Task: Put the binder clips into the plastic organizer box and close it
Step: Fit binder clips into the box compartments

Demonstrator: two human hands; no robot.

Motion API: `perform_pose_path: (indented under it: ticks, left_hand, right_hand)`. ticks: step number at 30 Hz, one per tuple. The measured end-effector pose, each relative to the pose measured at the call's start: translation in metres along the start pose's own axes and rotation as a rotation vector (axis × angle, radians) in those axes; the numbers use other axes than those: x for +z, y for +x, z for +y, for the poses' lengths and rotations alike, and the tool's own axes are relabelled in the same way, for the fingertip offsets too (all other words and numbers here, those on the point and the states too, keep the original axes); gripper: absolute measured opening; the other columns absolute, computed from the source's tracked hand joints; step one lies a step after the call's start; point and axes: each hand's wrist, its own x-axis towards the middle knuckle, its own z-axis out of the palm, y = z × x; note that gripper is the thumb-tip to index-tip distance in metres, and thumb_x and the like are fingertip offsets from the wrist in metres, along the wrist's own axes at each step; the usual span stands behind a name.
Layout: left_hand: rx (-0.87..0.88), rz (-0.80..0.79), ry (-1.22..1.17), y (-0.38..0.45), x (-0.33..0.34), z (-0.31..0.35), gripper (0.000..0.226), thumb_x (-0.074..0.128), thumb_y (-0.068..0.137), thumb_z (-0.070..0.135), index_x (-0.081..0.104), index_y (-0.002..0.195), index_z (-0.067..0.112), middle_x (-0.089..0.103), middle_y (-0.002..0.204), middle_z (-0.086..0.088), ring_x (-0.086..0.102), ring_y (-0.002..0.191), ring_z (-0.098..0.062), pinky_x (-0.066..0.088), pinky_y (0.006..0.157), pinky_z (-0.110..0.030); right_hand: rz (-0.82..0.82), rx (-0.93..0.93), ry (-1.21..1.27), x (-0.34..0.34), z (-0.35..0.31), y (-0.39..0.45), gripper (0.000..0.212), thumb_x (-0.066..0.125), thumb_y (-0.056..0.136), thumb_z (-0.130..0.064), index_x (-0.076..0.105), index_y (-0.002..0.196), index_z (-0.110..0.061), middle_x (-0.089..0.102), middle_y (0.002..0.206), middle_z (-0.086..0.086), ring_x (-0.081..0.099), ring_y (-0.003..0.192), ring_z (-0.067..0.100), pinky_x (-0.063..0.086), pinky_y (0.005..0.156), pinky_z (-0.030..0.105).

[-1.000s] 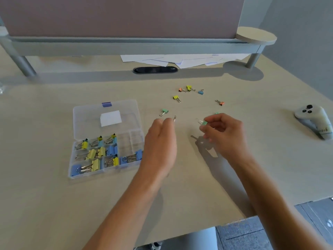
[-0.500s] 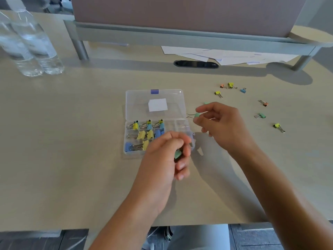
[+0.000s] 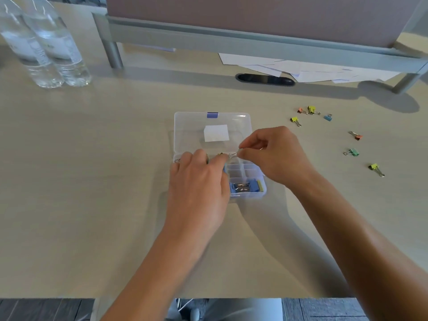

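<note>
Both my forearms bare, no sleeves, no watch/rings on left hand (image 3: 199,181) or right hand (image 3: 275,156). Grey trousers (image 3: 243,309) visible below desk edge.

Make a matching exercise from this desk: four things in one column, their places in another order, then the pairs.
1 water bottles
2 loose binder clips
3 organizer box
4 papers

A far edge, under the shelf
B mid-desk, under both hands
C far left corner
D right of the box

Pairs: 1-C, 2-D, 3-B, 4-A
</note>
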Motion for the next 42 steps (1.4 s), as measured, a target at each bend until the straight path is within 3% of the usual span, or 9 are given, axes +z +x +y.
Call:
perform_pose_path:
  ticks: [6, 9, 13, 18, 25, 32, 38, 42]
  left_hand:
    - [-0.005, -0.075, 0.131, 0.003, 0.006, 0.001, 0.061, 0.018, 0.087, 0.033, 0.071, 0.114, 0.026, 0.051, 0.082, -0.002, 0.05, 0.084, -0.029, 0.043, 0.074, -0.042]
    - [-0.022, -0.101, 0.148, 0.002, 0.009, 0.001, 0.059, 0.019, 0.087, 0.033, 0.072, 0.112, 0.025, 0.053, 0.083, -0.003, 0.051, 0.084, -0.03, 0.042, 0.072, -0.041]
    - [-0.022, -0.109, 0.161, -0.002, 0.013, 0.002, 0.06, 0.021, 0.087, 0.033, 0.071, 0.118, 0.025, 0.056, 0.084, -0.004, 0.052, 0.085, -0.03, 0.041, 0.072, -0.041]
    - [-0.023, -0.105, 0.146, -0.003, 0.015, 0.0, 0.06, 0.022, 0.087, 0.033, 0.069, 0.123, 0.026, 0.057, 0.085, -0.004, 0.053, 0.087, -0.03, 0.041, 0.073, -0.041]
    - [-0.023, -0.098, 0.133, -0.003, 0.015, 0.0, 0.06, 0.022, 0.087, 0.034, 0.069, 0.123, 0.025, 0.057, 0.085, -0.004, 0.053, 0.086, -0.029, 0.041, 0.074, -0.041]
    - [-0.029, -0.11, 0.124, -0.002, 0.013, 0.001, 0.062, 0.02, 0.087, 0.035, 0.07, 0.121, 0.025, 0.058, 0.085, -0.004, 0.053, 0.086, -0.029, 0.042, 0.075, -0.042]
    - [-0.024, -0.113, 0.129, -0.001, 0.013, 0.001, 0.061, 0.02, 0.087, 0.035, 0.069, 0.122, 0.026, 0.06, 0.087, -0.005, 0.054, 0.086, -0.029, 0.042, 0.075, -0.042]
    - [-0.023, -0.113, 0.12, -0.002, 0.012, 0.001, 0.061, 0.02, 0.086, 0.035, 0.07, 0.12, 0.026, 0.058, 0.085, -0.004, 0.053, 0.085, -0.029, 0.041, 0.074, -0.041]
  right_hand:
    - [-0.05, 0.025, -0.031, 0.002, -0.003, 0.005, 0.002, 0.081, 0.084, -0.025, 0.081, 0.084, -0.023, 0.07, 0.067, -0.015, 0.063, 0.06, -0.005, 0.045, 0.059, 0.013]
    - [-0.077, 0.026, -0.038, 0.002, -0.005, 0.007, 0.003, 0.081, 0.084, -0.025, 0.082, 0.085, -0.022, 0.074, 0.071, -0.01, 0.069, 0.068, 0.006, 0.054, 0.061, 0.024]
    - [-0.072, 0.003, -0.075, 0.007, -0.003, 0.008, 0.005, 0.082, 0.084, -0.027, 0.082, 0.082, -0.023, 0.07, 0.063, -0.012, 0.063, 0.058, 0.006, 0.053, 0.057, 0.025]
    - [-0.065, -0.029, -0.12, 0.01, 0.0, 0.007, 0.008, 0.083, 0.082, -0.03, 0.082, 0.081, -0.023, 0.074, 0.07, -0.009, 0.07, 0.068, 0.013, 0.062, 0.068, 0.034]
    - [-0.088, -0.098, -0.187, 0.006, -0.004, 0.01, 0.006, 0.084, 0.08, -0.029, 0.081, 0.077, -0.024, 0.071, 0.066, -0.011, 0.066, 0.063, 0.009, 0.055, 0.061, 0.024]
    - [-0.185, -0.094, -0.207, -0.002, -0.009, 0.014, 0.007, 0.077, 0.083, -0.016, 0.081, 0.084, -0.022, 0.07, 0.069, -0.017, 0.063, 0.065, -0.003, 0.044, 0.056, 0.002]
    - [-0.227, -0.076, -0.291, -0.003, -0.018, 0.02, 0.003, 0.076, 0.081, -0.014, 0.077, 0.082, -0.016, 0.07, 0.074, -0.011, 0.064, 0.072, 0.008, 0.054, 0.068, 0.025]
    - [-0.242, -0.034, -0.332, -0.001, -0.021, 0.025, 0.005, 0.078, 0.079, -0.016, 0.073, 0.08, -0.014, 0.067, 0.072, -0.008, 0.061, 0.069, 0.009, 0.055, 0.067, 0.029]
